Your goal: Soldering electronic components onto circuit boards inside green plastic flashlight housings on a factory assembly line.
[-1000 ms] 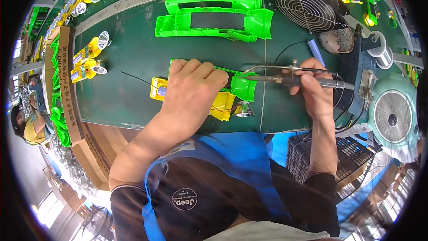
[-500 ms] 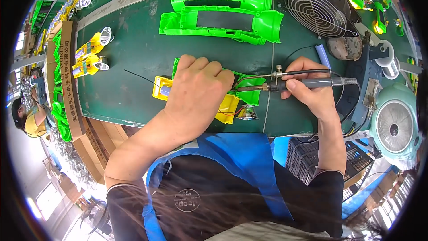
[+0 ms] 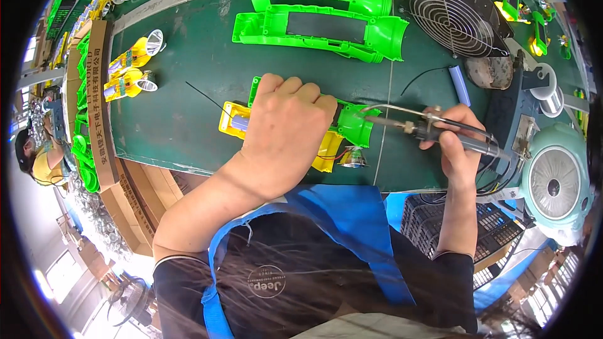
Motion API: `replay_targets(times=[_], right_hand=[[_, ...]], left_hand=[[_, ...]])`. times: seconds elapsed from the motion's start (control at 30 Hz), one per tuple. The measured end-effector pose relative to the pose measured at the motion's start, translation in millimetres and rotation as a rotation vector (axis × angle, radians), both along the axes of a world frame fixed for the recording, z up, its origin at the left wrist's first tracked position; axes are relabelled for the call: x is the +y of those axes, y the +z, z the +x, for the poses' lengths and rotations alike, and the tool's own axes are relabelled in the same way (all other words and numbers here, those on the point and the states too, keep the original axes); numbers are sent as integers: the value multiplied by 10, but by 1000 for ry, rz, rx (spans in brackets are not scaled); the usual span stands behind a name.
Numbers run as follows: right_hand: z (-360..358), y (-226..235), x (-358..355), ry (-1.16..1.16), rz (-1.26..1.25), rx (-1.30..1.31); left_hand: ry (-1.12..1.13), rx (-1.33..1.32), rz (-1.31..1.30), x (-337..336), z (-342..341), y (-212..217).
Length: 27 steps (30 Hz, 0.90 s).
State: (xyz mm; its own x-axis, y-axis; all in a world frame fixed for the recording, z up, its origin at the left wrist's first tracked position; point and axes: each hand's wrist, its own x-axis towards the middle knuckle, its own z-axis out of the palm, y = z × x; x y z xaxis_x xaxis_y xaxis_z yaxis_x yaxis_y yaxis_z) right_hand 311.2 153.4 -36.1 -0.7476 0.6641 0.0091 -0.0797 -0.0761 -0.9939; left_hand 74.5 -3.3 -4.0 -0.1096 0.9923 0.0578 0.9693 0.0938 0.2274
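My left hand (image 3: 282, 132) is closed over a green plastic flashlight shell (image 3: 357, 124), pressing it onto the bench; the fingertips are hidden beneath the hand. Partly under the same hand lies a yellow plastic frame (image 3: 326, 152), with a purple-grey battery cell (image 3: 239, 123) at its left end and a thin black wire sticking out. A small silver reflector (image 3: 353, 157) hangs on red wires by the yellow part. In my right hand (image 3: 461, 144) is a soldering iron (image 3: 433, 130) with a thin metal feed tube. Its blurred tip points left, over the shell's flared end.
Several green shells (image 3: 320, 26) lie at the back. A black fan (image 3: 455, 16), a loose battery cell (image 3: 460, 86) and a solder spool (image 3: 549, 99) are at the right. Yellow lamp assemblies (image 3: 130, 83) sit left, beside a cardboard box (image 3: 97, 107). A teal fan (image 3: 554, 179) stands right.
My right hand has moved right with the soldering iron, drawing its tip back from beside my left fingers toward the shell's flared end. My left hand keeps its hold. The whole view has shifted slightly.
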Motion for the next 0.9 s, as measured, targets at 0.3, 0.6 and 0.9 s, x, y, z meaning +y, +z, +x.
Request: replay_targets(times=[0.3,0.6,0.9], right_hand=[[-249,-110,-467,-141,388,221],[-172,-276,-603,-227,320,239],[-145,-249,-554,-317,-4,264]], left_hand=[[10,-34,-4,-3,3,13],[-2,-17,21,-25,-22,-21],[-96,-101,272,-239,-127,199]])
